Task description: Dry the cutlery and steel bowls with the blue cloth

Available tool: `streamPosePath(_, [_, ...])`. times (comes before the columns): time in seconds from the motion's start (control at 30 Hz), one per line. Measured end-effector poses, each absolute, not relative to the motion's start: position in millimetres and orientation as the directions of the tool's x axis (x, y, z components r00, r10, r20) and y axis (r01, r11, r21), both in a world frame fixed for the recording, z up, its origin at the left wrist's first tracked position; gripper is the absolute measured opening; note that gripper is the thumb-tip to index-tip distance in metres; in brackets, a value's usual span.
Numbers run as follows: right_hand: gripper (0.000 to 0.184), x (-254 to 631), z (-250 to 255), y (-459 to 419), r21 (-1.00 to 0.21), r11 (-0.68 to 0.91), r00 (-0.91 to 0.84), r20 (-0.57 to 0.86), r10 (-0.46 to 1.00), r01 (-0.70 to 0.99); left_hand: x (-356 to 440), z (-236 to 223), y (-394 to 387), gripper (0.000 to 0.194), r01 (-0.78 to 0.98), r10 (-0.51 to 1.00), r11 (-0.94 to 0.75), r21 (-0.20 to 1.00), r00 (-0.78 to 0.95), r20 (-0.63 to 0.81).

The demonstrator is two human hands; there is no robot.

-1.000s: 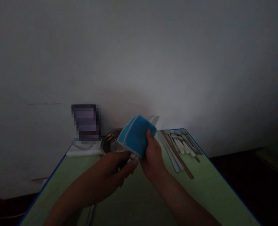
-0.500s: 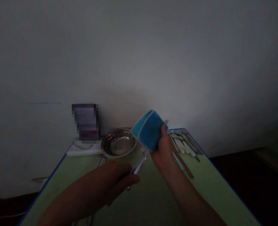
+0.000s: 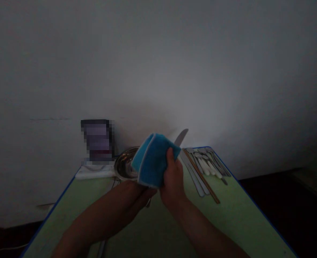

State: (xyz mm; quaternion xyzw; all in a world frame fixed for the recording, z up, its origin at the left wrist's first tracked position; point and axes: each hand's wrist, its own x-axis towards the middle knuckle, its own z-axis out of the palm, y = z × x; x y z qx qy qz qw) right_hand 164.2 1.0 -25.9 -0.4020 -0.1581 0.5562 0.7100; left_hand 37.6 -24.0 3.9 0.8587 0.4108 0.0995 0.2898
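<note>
My right hand (image 3: 172,182) is closed on a folded blue cloth (image 3: 153,160), which is wrapped round a table knife. The knife's blade tip (image 3: 181,137) sticks out above the cloth, pointing up and to the right. My left hand (image 3: 137,195) is closed round the knife's handle just below the cloth; the handle is mostly hidden. Both hands are held above the green table (image 3: 228,222), in front of a steel bowl (image 3: 122,166).
A row of cutlery (image 3: 205,166) with several knives, spoons and a wooden chopstick lies at the table's back right. A white folded cloth (image 3: 94,172) and a blurred dark object (image 3: 97,140) sit at the back left. A grey wall stands behind.
The cloth slid up toward the blade tip half a second ago, then came back down toward the handle. My left hand has moved closer to the cloth again.
</note>
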Motion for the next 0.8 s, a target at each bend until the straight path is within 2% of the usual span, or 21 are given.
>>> streamPosePath(0.07, [0.036, 157.8, -28.3, -1.4, -0.752, -0.001, 0.286, -0.252, 0.924, -0.659, 38.4, 0.6, -22.0, 0.025, 0.619, 0.754, -0.504, 0.603, 0.655, -0.042])
streamPosePath(0.17, [0.037, 164.1, -27.7, 4.7, -0.717, 0.002, 0.273, -0.262, 0.926, -0.697, 38.0, 0.9, -23.6, 0.030, 0.663, 0.765, -0.472, 0.581, 0.636, -0.104])
streamPosePath(0.33, [0.029, 206.8, -18.4, 27.5, -0.625, 0.141, 0.405, -0.304, 0.862, -0.768, 33.7, 9.3, -33.3, 0.047, 0.748, 0.734, -0.406, 0.525, 0.610, -0.300])
streamPosePath(0.43, [0.025, 228.9, -14.1, 36.5, -0.617, 0.244, 0.508, -0.297, 0.808, -0.748, 34.8, 15.5, -36.1, 0.048, 0.758, 0.741, -0.401, 0.515, 0.598, -0.305])
streamPosePath(0.53, [0.025, 227.9, -15.2, 35.9, -0.631, 0.279, 0.541, -0.268, 0.797, -0.724, 37.9, 17.2, -34.7, 0.044, 0.764, 0.761, -0.430, 0.481, 0.593, -0.263])
streamPosePath(0.63, [0.028, 201.8, -21.7, 23.8, -0.647, 0.224, 0.472, -0.236, 0.850, -0.728, 38.3, 11.7, -30.2, 0.037, 0.759, 0.781, -0.460, 0.461, 0.593, -0.197])
streamPosePath(0.7, [0.033, 178.6, -27.0, 11.7, -0.690, 0.113, 0.366, -0.232, 0.901, -0.715, 36.6, 6.4, -26.4, 0.031, 0.716, 0.774, -0.482, 0.505, 0.618, -0.136])
streamPosePath(0.8, [0.037, 153.2, -32.8, -3.4, -0.721, -0.040, 0.258, -0.298, 0.919, -0.692, 34.3, 1.5, -21.5, 0.025, 0.628, 0.747, -0.506, 0.591, 0.662, -0.063])
